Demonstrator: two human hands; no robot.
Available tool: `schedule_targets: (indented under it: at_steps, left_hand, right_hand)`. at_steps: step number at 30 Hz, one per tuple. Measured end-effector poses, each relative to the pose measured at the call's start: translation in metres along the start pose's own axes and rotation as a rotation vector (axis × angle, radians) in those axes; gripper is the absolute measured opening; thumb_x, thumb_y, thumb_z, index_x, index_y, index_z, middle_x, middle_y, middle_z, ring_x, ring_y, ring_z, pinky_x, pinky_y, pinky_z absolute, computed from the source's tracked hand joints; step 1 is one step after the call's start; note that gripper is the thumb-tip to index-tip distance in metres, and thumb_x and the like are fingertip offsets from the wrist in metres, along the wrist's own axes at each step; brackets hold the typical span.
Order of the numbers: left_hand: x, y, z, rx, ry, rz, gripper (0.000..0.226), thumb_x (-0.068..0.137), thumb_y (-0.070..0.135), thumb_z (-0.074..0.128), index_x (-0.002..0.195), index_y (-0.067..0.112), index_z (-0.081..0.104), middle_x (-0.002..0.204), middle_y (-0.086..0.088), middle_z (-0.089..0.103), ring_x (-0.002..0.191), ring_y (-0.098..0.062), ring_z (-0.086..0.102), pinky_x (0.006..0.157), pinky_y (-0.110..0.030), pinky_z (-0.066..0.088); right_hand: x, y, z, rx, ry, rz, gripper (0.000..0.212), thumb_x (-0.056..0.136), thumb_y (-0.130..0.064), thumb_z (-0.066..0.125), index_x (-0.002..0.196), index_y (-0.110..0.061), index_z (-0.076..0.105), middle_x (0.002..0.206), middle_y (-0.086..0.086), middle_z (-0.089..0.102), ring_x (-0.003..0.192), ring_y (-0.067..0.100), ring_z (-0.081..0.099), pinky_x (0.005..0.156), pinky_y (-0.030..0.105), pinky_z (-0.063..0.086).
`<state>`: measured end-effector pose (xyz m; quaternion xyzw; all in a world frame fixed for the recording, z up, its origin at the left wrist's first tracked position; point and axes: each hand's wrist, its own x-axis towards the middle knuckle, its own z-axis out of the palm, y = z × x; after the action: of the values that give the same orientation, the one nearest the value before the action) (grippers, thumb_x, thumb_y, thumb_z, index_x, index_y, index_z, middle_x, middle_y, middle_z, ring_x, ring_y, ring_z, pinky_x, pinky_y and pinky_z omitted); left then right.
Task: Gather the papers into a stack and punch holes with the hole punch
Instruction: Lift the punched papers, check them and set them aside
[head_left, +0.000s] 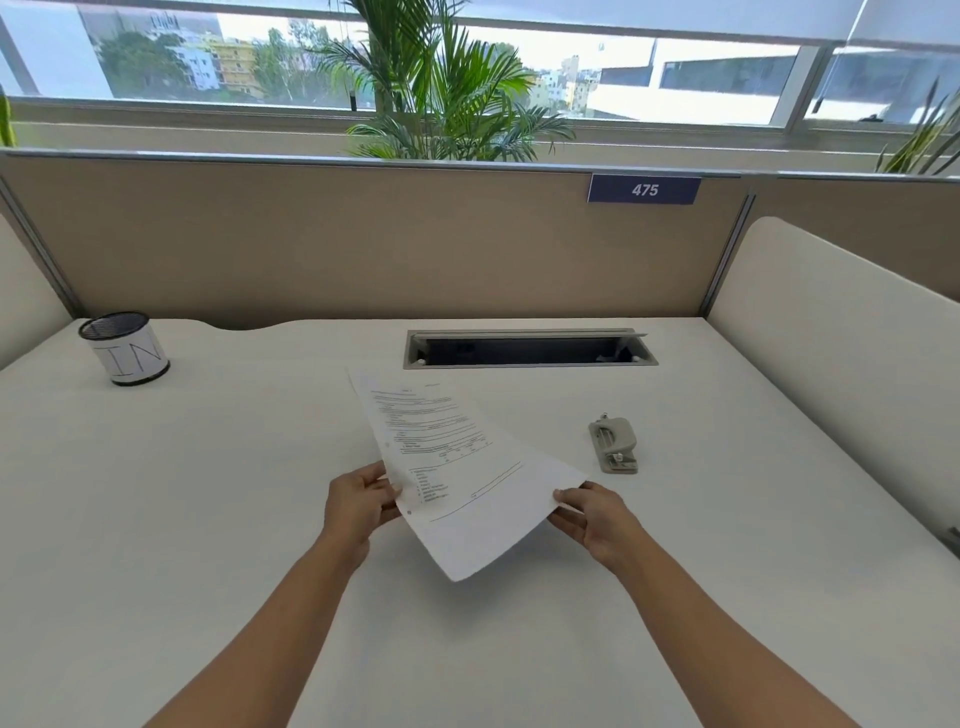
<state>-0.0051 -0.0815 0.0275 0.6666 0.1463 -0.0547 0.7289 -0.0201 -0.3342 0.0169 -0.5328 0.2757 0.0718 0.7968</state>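
Observation:
A stack of printed white papers (457, 467) is held tilted above the middle of the desk, its near corner pointing toward me. My left hand (358, 501) grips the stack's left edge, where small holes show. My right hand (597, 519) pinches the right corner between thumb and fingers. A grey metal hole punch (613, 444) lies on the desk just beyond my right hand, apart from the papers.
A black mesh pen cup (124, 348) with a white "IN" label stands at the far left of the white desk (208, 493). An open cable slot (530, 349) sits beyond the papers. Beige partitions enclose the back and sides.

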Motion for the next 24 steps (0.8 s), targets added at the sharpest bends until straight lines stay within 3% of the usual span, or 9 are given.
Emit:
schedule_targets:
  at_steps: [3,10,13,16,19,24]
  left_hand:
    - [0.003,0.004,-0.006,0.029,-0.033,0.017,0.038,0.086,-0.014,0.048,0.121,-0.004,0.055,0.084,-0.006,0.069,0.069,-0.014,0.069,0.055,-0.019,0.056]
    - [0.007,0.013,-0.015,0.038,-0.068,0.013,0.035,0.086,-0.013,0.05,0.115,0.003,0.059,0.066,0.006,0.073,0.06,-0.007,0.069,0.052,-0.019,0.055]
    - [0.007,0.015,-0.014,0.02,-0.013,0.006,0.034,0.087,-0.013,0.048,0.119,-0.004,0.056,0.086,-0.009,0.071,0.066,-0.014,0.069,0.054,-0.021,0.055]
    - [0.008,0.017,-0.012,-0.019,0.056,0.002,0.037,0.087,-0.014,0.046,0.123,-0.007,0.052,0.115,-0.023,0.062,0.089,-0.031,0.061,0.072,-0.034,0.052]
    - [0.008,0.017,-0.012,-0.05,0.091,-0.011,0.037,0.087,-0.014,0.048,0.123,-0.006,0.052,0.118,-0.022,0.06,0.094,-0.031,0.059,0.081,-0.038,0.047]
    - [0.006,0.012,-0.014,-0.021,0.063,-0.073,0.04,0.085,-0.016,0.049,0.124,-0.007,0.051,0.119,-0.023,0.061,0.095,-0.031,0.06,0.083,-0.039,0.048]
  right_hand:
    - [0.002,-0.004,-0.007,-0.131,-0.009,0.021,0.017,0.087,0.003,0.054,0.102,-0.003,0.054,0.088,0.011,0.062,0.076,0.022,0.061,0.053,0.025,0.058]
    - [0.005,-0.011,-0.014,-0.504,-0.123,-0.025,0.012,0.089,-0.007,0.056,0.1,-0.009,0.061,0.087,0.004,0.065,0.074,0.017,0.062,0.062,0.024,0.049]
    - [0.009,-0.008,-0.008,-0.493,-0.029,-0.142,0.023,0.087,-0.005,0.059,0.11,-0.006,0.059,0.101,0.009,0.065,0.087,0.022,0.062,0.069,0.028,0.051]
    - [0.011,-0.003,-0.001,-0.502,0.052,-0.21,0.032,0.083,-0.006,0.064,0.114,-0.001,0.062,0.115,0.013,0.065,0.105,0.028,0.062,0.092,0.039,0.051]
    - [0.007,-0.001,0.003,-0.511,0.077,-0.245,0.023,0.082,-0.006,0.064,0.105,-0.006,0.067,0.109,0.013,0.068,0.103,0.029,0.063,0.097,0.044,0.049]
    - [0.001,-0.001,0.003,-0.52,0.104,-0.28,0.016,0.084,-0.005,0.061,0.097,-0.01,0.069,0.098,0.011,0.07,0.098,0.03,0.065,0.093,0.042,0.051]
